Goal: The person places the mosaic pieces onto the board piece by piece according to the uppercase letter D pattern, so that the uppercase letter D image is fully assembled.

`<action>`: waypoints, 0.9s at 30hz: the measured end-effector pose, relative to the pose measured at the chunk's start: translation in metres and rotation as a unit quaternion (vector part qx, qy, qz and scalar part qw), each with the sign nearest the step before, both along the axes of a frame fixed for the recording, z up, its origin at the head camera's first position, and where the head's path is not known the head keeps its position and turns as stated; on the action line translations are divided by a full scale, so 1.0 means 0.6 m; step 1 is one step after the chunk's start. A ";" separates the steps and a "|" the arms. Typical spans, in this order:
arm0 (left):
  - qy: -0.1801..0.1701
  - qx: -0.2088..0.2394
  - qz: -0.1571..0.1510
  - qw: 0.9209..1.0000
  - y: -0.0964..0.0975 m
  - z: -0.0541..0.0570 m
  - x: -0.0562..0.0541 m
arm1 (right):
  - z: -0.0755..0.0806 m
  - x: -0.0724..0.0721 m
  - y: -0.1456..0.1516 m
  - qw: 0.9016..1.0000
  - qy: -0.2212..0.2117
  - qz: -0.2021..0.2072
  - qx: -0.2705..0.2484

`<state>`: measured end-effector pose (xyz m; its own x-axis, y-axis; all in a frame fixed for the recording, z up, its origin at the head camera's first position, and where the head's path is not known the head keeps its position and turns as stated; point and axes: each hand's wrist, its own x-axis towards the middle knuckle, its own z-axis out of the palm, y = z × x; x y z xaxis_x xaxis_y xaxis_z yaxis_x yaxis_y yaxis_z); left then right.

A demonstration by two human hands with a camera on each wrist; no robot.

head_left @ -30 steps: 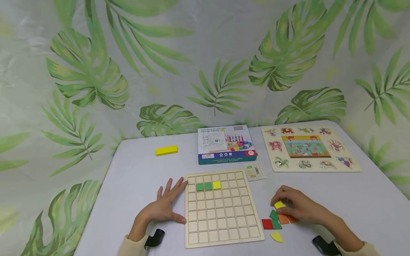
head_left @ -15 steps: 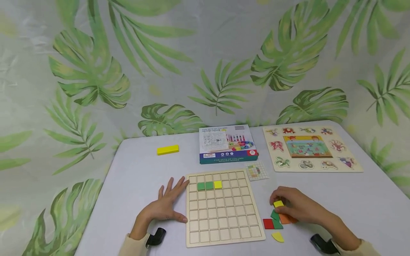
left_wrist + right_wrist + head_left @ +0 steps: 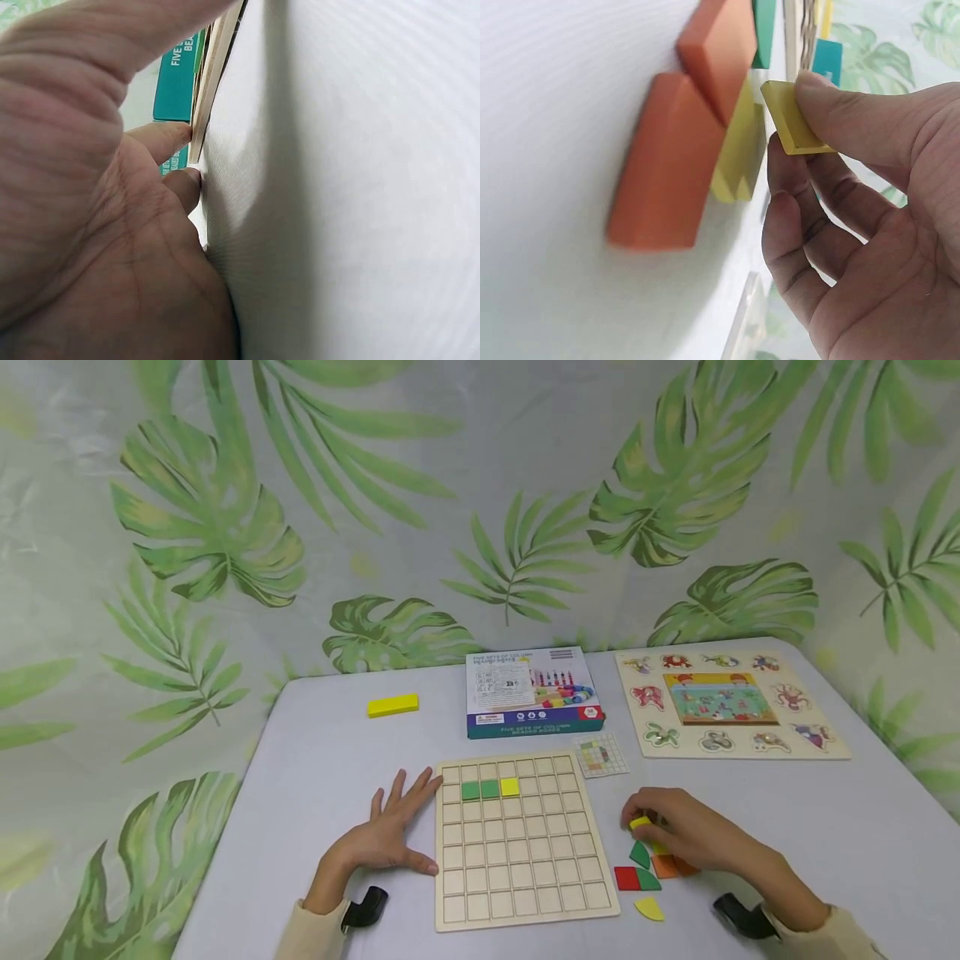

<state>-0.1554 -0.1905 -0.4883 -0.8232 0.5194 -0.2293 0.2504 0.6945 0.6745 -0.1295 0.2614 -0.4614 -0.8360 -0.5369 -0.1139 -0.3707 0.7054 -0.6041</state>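
My right hand (image 3: 686, 831) pinches a yellow tile (image 3: 786, 116) between thumb and fingers, just over a small heap of tiles right of the wooden grid board (image 3: 525, 843). In the right wrist view, orange tiles (image 3: 667, 165) and more yellow pieces (image 3: 739, 150) lie under it on the cloth. Around the heap are a red square (image 3: 627, 878), green quarter-round tiles (image 3: 640, 854) and a yellow one (image 3: 649, 909). Fingers spread, my left hand (image 3: 382, 839) touches the board's left edge with thumb and fingertips. Two green squares (image 3: 480, 789) and a yellow square (image 3: 510, 787) sit in the board's second row.
A small printed pattern card (image 3: 602, 756) lies at the board's upper right corner. Behind it stands a flat toy box (image 3: 534, 722). A sea-animal puzzle board (image 3: 735, 747) occupies the far right, and a yellow bar (image 3: 393, 705) lies at the back left.
The right hand has shifted slightly left and away from the body, carrying the yellow tile off the heap and uncovering another yellow piece. The left hand has stayed at the board's edge.
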 end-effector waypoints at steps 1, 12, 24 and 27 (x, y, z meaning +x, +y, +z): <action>0.001 0.000 -0.001 1.000 0.000 0.000 -0.001 | 0.001 -0.001 -0.002 1.000 -0.002 -0.001 -0.001; 0.009 -0.003 -0.009 1.000 0.003 0.002 -0.004 | 0.009 -0.016 -0.045 1.000 0.006 0.015 -0.017; -0.003 0.002 0.001 1.000 0.002 0.002 -0.001 | 0.012 -0.033 -0.090 0.998 0.020 0.045 -0.040; -0.002 0.002 0.001 1.000 0.001 0.003 0.001 | 0.015 -0.037 -0.105 0.997 0.020 0.050 -0.045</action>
<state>-0.1546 -0.1900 -0.4868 -0.8236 0.5180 -0.2311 0.2453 0.6927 0.6782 -0.1520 0.1984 -0.4527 -0.7800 -0.6251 -0.0290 -0.4619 0.6063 -0.6473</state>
